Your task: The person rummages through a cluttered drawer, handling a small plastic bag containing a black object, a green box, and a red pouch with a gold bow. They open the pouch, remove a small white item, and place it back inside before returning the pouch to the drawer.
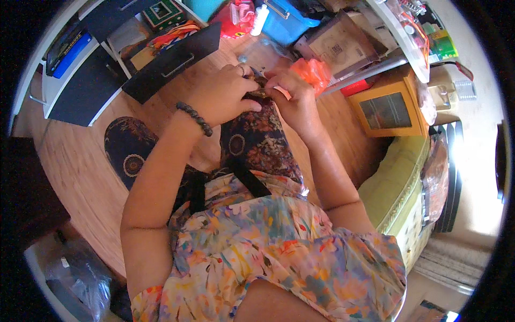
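Observation:
My left hand and my right hand meet over my knee, both pinching a small dark brownish object between their fingertips. What the object is cannot be told; it is mostly hidden by my fingers. A dark bead bracelet circles my left wrist. Below my hands lies my leg in dark patterned fabric. An orange plastic bag sits just beyond my right hand.
A black drawer unit stands open on the wooden floor ahead left. A blue plastic box, a brown cardboard packet and an orange box lie ahead and right. A green cushion is at my right.

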The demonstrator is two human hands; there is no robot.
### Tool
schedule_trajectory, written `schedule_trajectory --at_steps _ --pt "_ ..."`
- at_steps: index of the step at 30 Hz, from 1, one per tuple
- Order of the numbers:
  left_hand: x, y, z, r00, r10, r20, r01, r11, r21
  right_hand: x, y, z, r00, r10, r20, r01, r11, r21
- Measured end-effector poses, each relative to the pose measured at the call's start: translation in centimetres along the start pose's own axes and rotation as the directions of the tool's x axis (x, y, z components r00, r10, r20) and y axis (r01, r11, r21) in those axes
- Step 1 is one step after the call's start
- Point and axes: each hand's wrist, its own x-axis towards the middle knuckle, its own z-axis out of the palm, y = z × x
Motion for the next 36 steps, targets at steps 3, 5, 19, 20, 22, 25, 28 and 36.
schedule_trajectory --at_steps 3,5,19,20,22,25,28,36 --pt "0.3 -0.2 0.8 0.999 -0.009 0.033 0.006 0.998 0.067 -0.2 0.4 0.2 1.000 -0.011 0.016 0.012 1.000 -0.018" --pt "0.4 -0.2 1.2 0.999 -0.016 0.038 0.013 0.997 0.076 -0.3 0.3 0.3 1.000 -0.013 0.010 0.014 1.000 -0.021" --pt "0.8 -1.8 0.6 0.967 -0.210 -0.144 0.164 0.947 -0.278 1.1 1.4 -0.3 0.934 0.263 0.242 -0.310 0.933 0.184" --pt "0.9 -1.8 0.6 0.961 -0.234 -0.148 0.183 0.938 -0.295 0.7 2.6 -0.1 0.936 0.260 0.238 -0.315 0.919 0.235" --pt "0.7 -2.0 1.2 0.944 -0.298 -0.141 0.184 0.832 -0.523 0.5 2.8 0.2 0.932 0.285 0.225 -0.347 0.882 0.319" --pt "0.5 -2.8 2.1 0.933 -0.358 -0.047 0.236 0.702 -0.672 0.3 2.7 0.1 0.916 0.351 0.196 -0.399 0.851 0.341" --pt "0.1 -4.4 3.7 0.930 -0.367 0.022 0.252 0.593 -0.765 0.0 3.7 -0.1 0.919 0.352 0.176 -0.387 0.889 0.243" --pt "-1.0 -6.5 3.8 0.925 -0.376 -0.054 0.288 0.787 -0.545 -0.4 4.2 0.1 0.970 0.214 -0.116 -0.237 0.942 -0.239"
